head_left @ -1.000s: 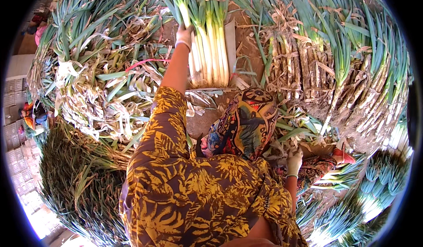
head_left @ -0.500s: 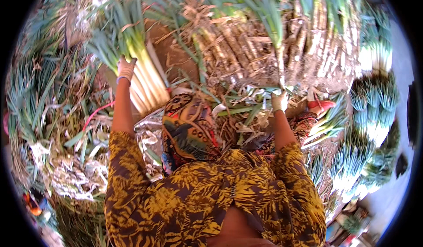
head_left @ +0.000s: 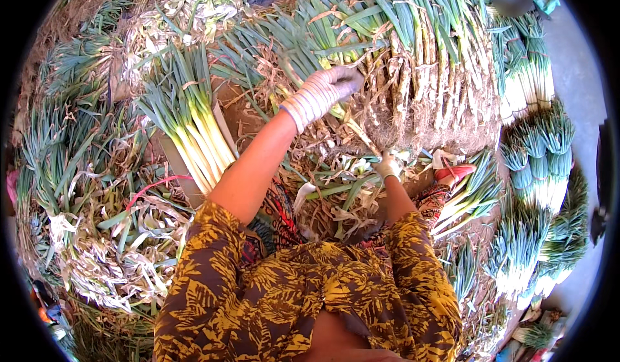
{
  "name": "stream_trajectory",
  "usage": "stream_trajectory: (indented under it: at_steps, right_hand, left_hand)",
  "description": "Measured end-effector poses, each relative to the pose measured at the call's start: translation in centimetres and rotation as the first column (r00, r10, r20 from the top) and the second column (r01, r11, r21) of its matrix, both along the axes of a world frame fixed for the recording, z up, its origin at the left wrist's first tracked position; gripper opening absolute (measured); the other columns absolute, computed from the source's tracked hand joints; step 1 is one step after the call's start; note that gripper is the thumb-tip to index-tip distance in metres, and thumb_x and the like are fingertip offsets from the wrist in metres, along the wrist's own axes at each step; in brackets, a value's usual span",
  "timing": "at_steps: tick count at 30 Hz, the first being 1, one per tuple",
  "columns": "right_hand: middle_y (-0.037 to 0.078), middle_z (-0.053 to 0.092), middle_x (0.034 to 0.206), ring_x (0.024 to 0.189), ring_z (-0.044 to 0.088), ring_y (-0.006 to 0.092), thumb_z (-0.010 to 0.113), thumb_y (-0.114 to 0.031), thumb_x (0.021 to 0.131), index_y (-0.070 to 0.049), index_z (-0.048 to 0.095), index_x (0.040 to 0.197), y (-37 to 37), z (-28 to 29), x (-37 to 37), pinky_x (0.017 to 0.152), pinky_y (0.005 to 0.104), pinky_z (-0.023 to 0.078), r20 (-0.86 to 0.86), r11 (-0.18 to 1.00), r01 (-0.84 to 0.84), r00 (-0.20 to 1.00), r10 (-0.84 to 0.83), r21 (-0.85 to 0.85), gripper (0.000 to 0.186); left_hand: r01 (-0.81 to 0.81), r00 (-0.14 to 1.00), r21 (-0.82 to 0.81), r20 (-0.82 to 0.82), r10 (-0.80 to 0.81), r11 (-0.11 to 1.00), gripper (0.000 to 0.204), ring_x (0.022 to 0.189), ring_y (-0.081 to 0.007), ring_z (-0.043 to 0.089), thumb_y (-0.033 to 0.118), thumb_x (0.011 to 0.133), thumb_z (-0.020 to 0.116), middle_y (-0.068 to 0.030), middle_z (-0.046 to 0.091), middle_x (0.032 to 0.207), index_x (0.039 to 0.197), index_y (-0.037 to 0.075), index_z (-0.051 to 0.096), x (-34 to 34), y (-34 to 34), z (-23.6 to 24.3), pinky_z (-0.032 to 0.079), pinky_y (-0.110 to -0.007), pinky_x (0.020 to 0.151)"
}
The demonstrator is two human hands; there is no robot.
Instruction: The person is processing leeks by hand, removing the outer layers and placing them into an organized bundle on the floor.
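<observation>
My right hand (head_left: 389, 165), in a pale glove, is closed on the root end of a single green onion (head_left: 357, 131), whose stalk slants up and left. Across the middle reaches my left hand (head_left: 326, 96), in a white striped glove, over the upper part of that stalk. Its fingers point right and are smeared by motion, so I cannot tell whether they grip anything. Left of my left forearm lies a bundle of cleaned green onions (head_left: 197, 126) with white stalks. Ahead, unpeeled green onions (head_left: 426, 71) with brown, dirty stalks lie in a wide row.
Peeled leaves and husks (head_left: 123, 258) are heaped at the left, with a red strap (head_left: 155, 184) across them. Tied green onion bundles (head_left: 539, 155) line the right side. A red shoe (head_left: 454, 171) rests beside loose green onions (head_left: 471, 200).
My left hand has left the cleaned bundle and swung right to the middle. The onion in my right hand has tipped left, and my right hand has moved slightly left and down.
</observation>
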State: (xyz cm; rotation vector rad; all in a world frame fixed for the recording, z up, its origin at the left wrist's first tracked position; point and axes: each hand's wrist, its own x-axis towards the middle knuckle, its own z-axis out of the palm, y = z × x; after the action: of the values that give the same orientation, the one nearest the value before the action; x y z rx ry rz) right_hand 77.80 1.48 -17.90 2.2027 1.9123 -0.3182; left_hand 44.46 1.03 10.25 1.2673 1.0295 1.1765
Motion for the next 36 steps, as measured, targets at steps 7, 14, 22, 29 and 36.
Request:
stream_trajectory:
  at_steps: [7, 14, 22, 29, 36]
  right_hand:
    - [0.023, 0.067, 0.096, 0.089, 0.066, 0.0395, 0.063, -0.042, 0.084, -0.006, 0.055, 0.118, -5.2, -0.6, -4.8, 0.08, 0.046, 0.052, -0.384, 0.988, 0.109, 0.912, -0.144, -0.112, 0.05]
    - [0.004, 0.063, 0.068, 0.053, 0.054, 0.0088, 0.061, -0.027, 0.094, -0.002, 0.06, 0.11, -13.4, 13.7, -13.1, 0.046, 0.0252, 0.045, -0.828, 0.989, 0.059, 0.555, 0.078, 0.134, 0.03]
    - [0.011, 0.058, 0.097, 0.081, 0.056, 0.0146, 0.063, -0.022, 0.092, 0.003, 0.05, 0.112, -6.1, 21.9, -18.2, 0.07, 0.0271, 0.05, -0.914, 0.896, 0.222, 0.223, 0.338, 0.385, 0.034]
    - [0.002, 0.06, 0.079, 0.069, 0.053, 0.0078, 0.072, -0.014, 0.087, 0.0, 0.057, 0.09, 2.2, 24.1, -19.5, 0.06, 0.0231, 0.045, -0.943, 0.93, 0.164, 0.011, 0.332, 0.33, 0.02]
    - [0.014, 0.064, 0.076, 0.054, 0.057, 0.0123, 0.056, -0.015, 0.095, 0.002, 0.056, 0.094, -10.9, 18.5, -17.3, 0.044, 0.0256, 0.05, -0.745, 0.972, -0.12, 0.626, 0.232, 0.202, 0.018]
  left_hand:
    - [-0.084, 0.986, -0.246, -0.163, 0.044, 0.966, 0.033, 0.083, -0.0179, 0.065, 0.022, 0.091, 0.064, -0.0079, 0.069, 0.098, 0.118, 0.004, 0.063, -3.4, 4.3, -5.2, 0.053, -0.029, 0.079]
    - [0.158, 0.866, -0.519, 0.481, 0.135, 0.84, 0.05, 0.118, -0.0308, 0.053, 0.023, 0.09, 0.066, -0.0182, 0.055, 0.125, 0.129, -0.002, 0.047, -5.9, 4.1, -7.8, 0.041, -0.047, 0.104]
    - [0.208, 0.864, -0.286, 0.503, -0.038, 0.935, 0.046, 0.1, -0.0248, 0.063, 0.026, 0.086, 0.072, -0.0055, 0.064, 0.11, 0.125, 0.007, 0.055, -2.7, 2.1, -2.7, 0.054, -0.045, 0.086]
    - [0.095, 0.883, -0.226, 0.468, 0.023, 0.97, 0.045, 0.099, -0.0228, 0.062, 0.026, 0.085, 0.073, -0.0046, 0.065, 0.11, 0.123, 0.008, 0.057, -2.4, 3.7, -4.6, 0.052, -0.043, 0.086]
    - [-0.128, 0.793, -0.232, 0.56, 0.24, 0.964, 0.042, 0.097, -0.0259, 0.059, 0.02, 0.088, 0.069, -0.0099, 0.063, 0.109, 0.123, 0.003, 0.055, -5.2, 5.8, -5.1, 0.05, -0.047, 0.086]
